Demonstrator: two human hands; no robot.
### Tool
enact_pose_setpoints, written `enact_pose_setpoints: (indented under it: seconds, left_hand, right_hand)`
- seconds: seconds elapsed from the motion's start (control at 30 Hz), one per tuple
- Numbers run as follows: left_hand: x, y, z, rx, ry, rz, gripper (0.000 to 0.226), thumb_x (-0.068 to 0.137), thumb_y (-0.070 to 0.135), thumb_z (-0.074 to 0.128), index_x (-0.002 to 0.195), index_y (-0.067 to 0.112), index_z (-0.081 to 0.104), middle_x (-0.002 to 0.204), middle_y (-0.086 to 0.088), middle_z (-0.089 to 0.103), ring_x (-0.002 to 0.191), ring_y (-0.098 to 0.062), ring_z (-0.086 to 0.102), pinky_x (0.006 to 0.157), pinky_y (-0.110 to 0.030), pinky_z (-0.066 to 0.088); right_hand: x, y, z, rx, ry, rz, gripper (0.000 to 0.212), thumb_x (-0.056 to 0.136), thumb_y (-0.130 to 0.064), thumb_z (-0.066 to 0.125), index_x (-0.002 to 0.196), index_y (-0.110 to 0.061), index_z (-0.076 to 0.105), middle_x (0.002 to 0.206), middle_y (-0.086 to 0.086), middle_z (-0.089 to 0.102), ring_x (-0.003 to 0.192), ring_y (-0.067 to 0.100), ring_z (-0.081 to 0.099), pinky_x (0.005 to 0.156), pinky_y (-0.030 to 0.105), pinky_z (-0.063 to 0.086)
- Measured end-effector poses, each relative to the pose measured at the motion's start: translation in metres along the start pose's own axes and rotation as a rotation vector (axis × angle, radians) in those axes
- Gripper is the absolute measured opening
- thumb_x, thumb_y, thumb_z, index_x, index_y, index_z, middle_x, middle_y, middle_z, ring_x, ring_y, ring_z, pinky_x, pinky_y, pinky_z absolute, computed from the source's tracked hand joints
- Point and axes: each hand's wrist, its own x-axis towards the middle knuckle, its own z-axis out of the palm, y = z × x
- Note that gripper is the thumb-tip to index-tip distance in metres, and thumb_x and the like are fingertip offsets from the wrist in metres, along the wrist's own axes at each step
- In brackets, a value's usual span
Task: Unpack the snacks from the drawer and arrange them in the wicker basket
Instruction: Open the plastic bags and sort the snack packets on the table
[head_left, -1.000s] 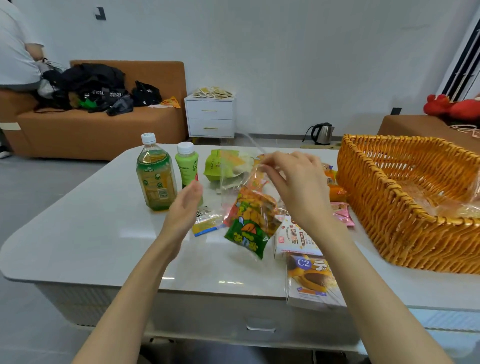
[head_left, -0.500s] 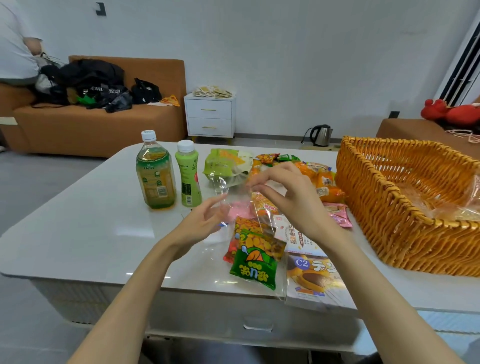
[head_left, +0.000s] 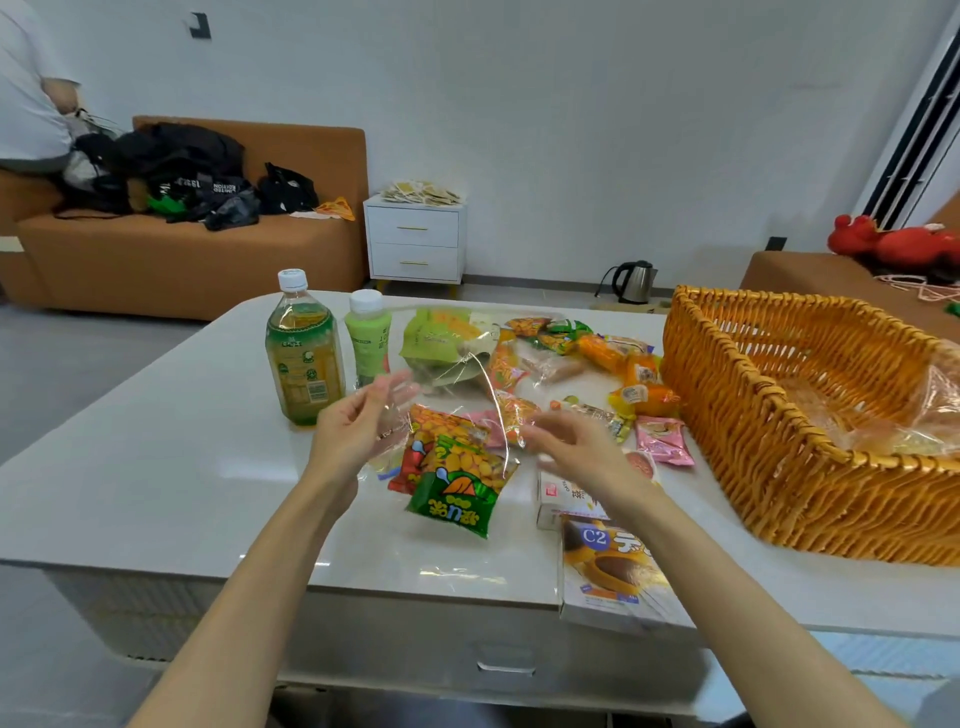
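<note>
The left hand (head_left: 358, 431) hovered over the pale glossy bench (head_left: 156, 467) with its fingers nearly straight against a crinkled clear plastic bag (head_left: 457, 384). Whether that grip actually pinched the film I could not tell. The right hand (head_left: 582, 452) was blurred, its grip wide and loose, fingers spread toward the bag and holding nothing I could see. Between the two grips lay the bag's load, a green-and-orange snack packet (head_left: 454, 488) with a red one tucked behind it. Beyond the left grip stood a tall green tea bottle (head_left: 304, 353) and a small light-green bottle (head_left: 368, 343). Beyond the right grip lay a scatter of orange and green snack packets (head_left: 613, 353), with a pink sachet (head_left: 662, 439) nearer it. Under the right wrist sat a white carton (head_left: 563, 501) and a flat box printed C2 (head_left: 608, 566). Well to the right of that grip stood the orange wicker basket (head_left: 779, 441), holding only something clear-wrapped at its far side. To my eye the unpacking was mostly done, since the drawer (head_left: 504, 662) in the bench front looked shut. Nearly all the arranging remained, with almost every snack outside the basket.
</note>
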Motion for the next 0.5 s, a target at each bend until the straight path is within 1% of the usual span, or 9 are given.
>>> enact_pose_setpoints:
  seconds: [0.03,0.07,0.17,0.2,0.23,0.27,0.33,0.43,0.5]
  left_hand:
    - [0.0,0.0,0.0,-0.004,-0.002,-0.004,0.028,0.098,0.036,0.043,0.114,0.027,0.065,0.116,0.002,0.069,0.107,-0.015,0.064,0.087,-0.032,0.054]
    - [0.0,0.0,0.0,-0.005,-0.001,-0.002,0.031,0.098,0.036,0.042,0.116,0.025,0.064,0.117,0.001,0.069,0.109,-0.016,0.064,0.086,-0.032,0.054]
    - [-0.001,0.004,-0.001,0.001,-0.021,0.086,0.042,0.098,0.044,0.036,0.127,0.024,0.06,0.115,0.009,0.069,0.108,-0.01,0.063,0.084,-0.026,0.053]
    - [-0.001,0.006,-0.001,0.018,-0.058,0.122,0.046,0.097,0.047,0.033,0.131,0.027,0.057,0.118,0.012,0.067,0.109,-0.005,0.062,0.086,-0.023,0.051]
    - [-0.001,0.006,-0.001,0.047,-0.109,0.139,0.047,0.096,0.049,0.031,0.134,0.03,0.053,0.12,0.016,0.065,0.11,0.0,0.059,0.089,-0.022,0.048]
    - [-0.001,0.005,0.001,0.077,-0.162,0.138,0.047,0.097,0.05,0.028,0.135,0.034,0.049,0.122,0.02,0.063,0.112,0.003,0.056,0.093,-0.022,0.045]
    - [-0.001,0.0,0.002,0.098,-0.207,0.116,0.044,0.099,0.049,0.025,0.136,0.037,0.046,0.123,0.021,0.061,0.118,-0.001,0.054,0.099,-0.025,0.043]
    - [0.002,-0.003,0.001,0.071,-0.157,0.092,0.048,0.098,0.049,0.026,0.138,0.031,0.047,0.128,0.011,0.061,0.122,-0.011,0.053,0.101,-0.032,0.044]
    - [0.003,-0.004,0.002,0.081,-0.126,0.073,0.047,0.101,0.044,0.028,0.139,0.026,0.047,0.129,0.006,0.06,0.12,-0.012,0.053,0.1,-0.03,0.043]
  right_hand:
    - [0.0,0.005,0.003,-0.06,-0.032,-0.014,0.015,0.094,-0.026,0.061,0.106,-0.021,0.068,0.101,0.0,0.07,0.094,0.019,0.064,0.082,0.032,0.055]
    - [0.0,0.007,0.004,-0.098,-0.024,-0.078,0.013,0.095,-0.024,0.059,0.094,-0.024,0.072,0.087,-0.005,0.072,0.086,0.017,0.066,0.078,0.031,0.055]
    - [0.001,0.004,0.007,-0.164,0.226,-0.311,0.018,0.095,-0.021,0.06,0.089,-0.021,0.077,0.069,-0.014,0.068,0.069,0.004,0.062,0.063,0.019,0.049]
    - [0.001,0.005,0.008,-0.14,0.296,-0.343,0.018,0.094,-0.022,0.06,0.091,-0.02,0.077,0.068,-0.012,0.068,0.066,0.005,0.061,0.06,0.021,0.047]
    - [0.003,0.007,0.01,-0.12,0.305,-0.334,0.019,0.094,-0.025,0.06,0.09,-0.021,0.077,0.068,-0.005,0.069,0.064,0.011,0.06,0.061,0.029,0.048]
    - [0.004,0.01,0.012,-0.121,0.274,-0.295,0.019,0.094,-0.027,0.06,0.091,-0.022,0.078,0.07,0.002,0.07,0.066,0.018,0.061,0.062,0.035,0.05]
    - [0.006,0.019,0.019,-0.142,0.218,-0.221,0.018,0.094,-0.026,0.06,0.096,-0.024,0.077,0.079,0.005,0.074,0.071,0.022,0.064,0.067,0.042,0.053]
    - [0.008,0.019,0.019,-0.126,0.176,-0.152,0.019,0.096,-0.023,0.058,0.098,-0.019,0.076,0.085,0.007,0.073,0.07,0.021,0.064,0.06,0.035,0.053]
    - [0.009,0.021,0.019,-0.174,0.064,-0.105,0.019,0.095,-0.023,0.06,0.102,-0.015,0.076,0.095,-0.002,0.073,0.068,0.012,0.062,0.058,0.024,0.05]
